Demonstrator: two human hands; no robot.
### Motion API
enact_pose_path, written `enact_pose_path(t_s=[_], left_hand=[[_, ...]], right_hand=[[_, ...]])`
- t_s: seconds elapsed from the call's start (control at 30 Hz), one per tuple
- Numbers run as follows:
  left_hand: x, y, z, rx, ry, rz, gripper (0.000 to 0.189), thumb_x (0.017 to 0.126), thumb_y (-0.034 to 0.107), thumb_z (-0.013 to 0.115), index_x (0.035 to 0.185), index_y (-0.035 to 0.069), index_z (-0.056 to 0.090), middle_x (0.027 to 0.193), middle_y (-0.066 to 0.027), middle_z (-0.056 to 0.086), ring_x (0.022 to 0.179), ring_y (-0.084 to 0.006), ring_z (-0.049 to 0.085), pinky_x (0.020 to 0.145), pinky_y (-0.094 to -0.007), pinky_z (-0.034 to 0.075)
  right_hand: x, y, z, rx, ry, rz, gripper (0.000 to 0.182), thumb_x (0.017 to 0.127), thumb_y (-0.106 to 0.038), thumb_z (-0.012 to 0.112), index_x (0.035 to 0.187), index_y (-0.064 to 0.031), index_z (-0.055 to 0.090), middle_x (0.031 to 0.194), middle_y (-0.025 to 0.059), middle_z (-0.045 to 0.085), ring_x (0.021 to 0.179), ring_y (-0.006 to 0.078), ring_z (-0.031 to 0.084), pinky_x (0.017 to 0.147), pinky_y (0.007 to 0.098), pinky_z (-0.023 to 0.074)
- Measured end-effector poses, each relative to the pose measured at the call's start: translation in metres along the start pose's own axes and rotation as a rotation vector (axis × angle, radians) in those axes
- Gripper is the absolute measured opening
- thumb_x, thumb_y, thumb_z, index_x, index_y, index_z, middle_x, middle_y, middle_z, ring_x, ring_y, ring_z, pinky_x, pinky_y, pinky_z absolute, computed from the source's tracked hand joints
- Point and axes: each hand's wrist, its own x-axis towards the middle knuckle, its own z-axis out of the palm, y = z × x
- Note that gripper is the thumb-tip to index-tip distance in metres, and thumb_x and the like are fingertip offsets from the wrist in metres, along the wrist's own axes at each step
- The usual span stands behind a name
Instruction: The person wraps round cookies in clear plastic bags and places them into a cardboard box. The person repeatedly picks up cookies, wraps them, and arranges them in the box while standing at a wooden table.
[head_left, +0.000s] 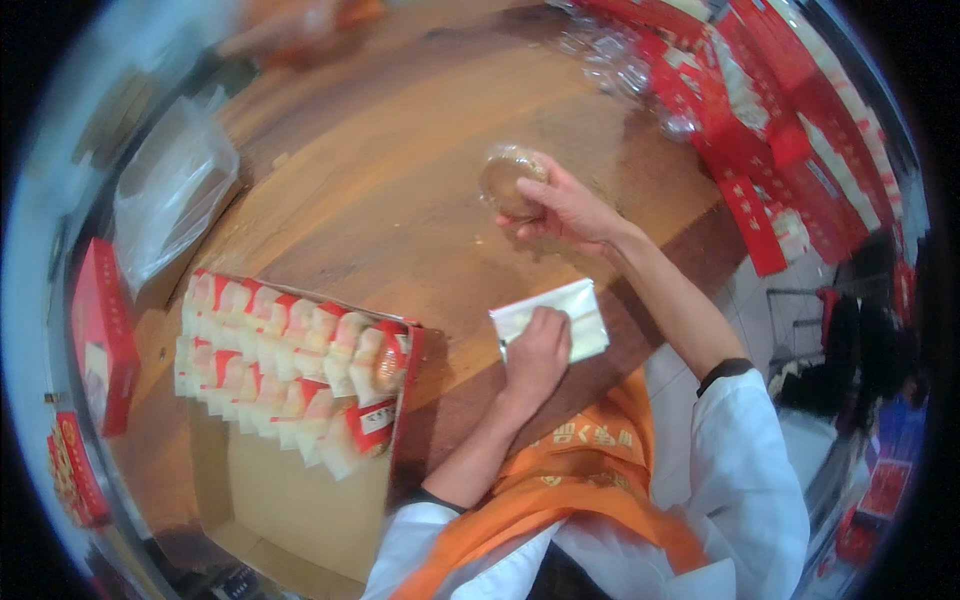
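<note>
My right hand (559, 199) holds a round, flat brown cake or pastry in a clear plastic shell (510, 180), raised over the wooden tabletop. The thumb lies across its face. Nearer to me, my left hand (538, 358) rests with bunched fingers on a flat pale packet with a shiny edge (589, 319), perhaps a stack of bags. Whether those fingers pinch it is hidden. Left of that hand stands an open cardboard box (300, 502). Two overlapping rows of red-and-cream wrapped packs (285, 322) fill its far part; bare cardboard shows in the near part.
A plastic-lined carton (176, 180) and a red box (109, 337) stand along the left side. Red packaging boxes (780, 127) crowd the far right, with clear plastic shells (607, 56) beside them. Another person's blurred orange clothing (300, 30) shows across the wooden table (375, 165).
</note>
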Motion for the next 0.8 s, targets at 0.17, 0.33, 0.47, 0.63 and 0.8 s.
enact_pose_path(t_s=[0.17, 0.33, 0.47, 0.63, 0.8], left_hand=[[0.0, -0.006, -0.002, -0.007, 0.017, 0.035, 0.006, 0.081, 0.007, 0.056, 0.086, 0.005, 0.054, 0.086, -0.0122, 0.054, 0.075, -0.0326, 0.057, 0.063, -0.0391, 0.047], [0.003, 0.0, -0.002, 0.031, 0.048, -0.017, 0.004, 0.082, 0.005, 0.055, 0.085, 0.005, 0.053, 0.083, -0.0113, 0.053, 0.071, -0.0296, 0.057, 0.059, -0.0358, 0.046], [0.002, 0.001, -0.003, 0.037, 0.011, 0.028, 0.005, 0.083, 0.005, 0.055, 0.088, 0.002, 0.054, 0.084, -0.0133, 0.052, 0.072, -0.0282, 0.054, 0.064, -0.0335, 0.045], [0.001, -0.002, 0.001, 0.122, 0.015, 0.045, 0.004, 0.082, 0.006, 0.056, 0.085, 0.005, 0.053, 0.084, -0.0122, 0.053, 0.071, -0.0299, 0.056, 0.06, -0.0359, 0.045], [0.001, 0.0, 0.0, 0.123, 0.031, 0.056, 0.004, 0.082, 0.006, 0.056, 0.084, 0.006, 0.053, 0.084, -0.0113, 0.054, 0.071, -0.0305, 0.057, 0.058, -0.0371, 0.045]], right_hand=[[-0.069, 0.011, -0.035, -0.308, 0.169, -0.061, 0.037, 0.093, -0.025, 0.048, 0.122, -0.0059, 0.036, 0.108, 0.0076, 0.054, 0.077, 0.0119, 0.062, 0.056, 0.0189, 0.0463], [-0.131, 0.031, -0.06, -0.117, 0.433, -0.175, 0.025, 0.093, -0.023, 0.047, 0.111, -0.0048, 0.045, 0.091, 0.0037, 0.053, 0.065, 0.0069, 0.056, 0.051, 0.0162, 0.0418], [-0.143, 0.053, -0.061, -0.148, 0.49, -0.173, 0.026, 0.092, -0.021, 0.05, 0.11, -0.0032, 0.047, 0.092, 0.0037, 0.053, 0.069, 0.0082, 0.055, 0.056, 0.0177, 0.0435], [-0.136, 0.063, -0.089, -0.856, 0.63, -0.257, 0.05, 0.083, -0.026, 0.06, 0.12, 0.0022, 0.043, 0.11, 0.0178, 0.054, 0.09, 0.0266, 0.058, 0.079, 0.034, 0.046], [-0.124, 0.059, -0.108, -1.256, 0.47, -0.383, 0.068, 0.074, -0.033, 0.067, 0.124, 0.0046, 0.04, 0.117, 0.0259, 0.051, 0.113, 0.0392, 0.045, 0.097, 0.0398, 0.0351]])
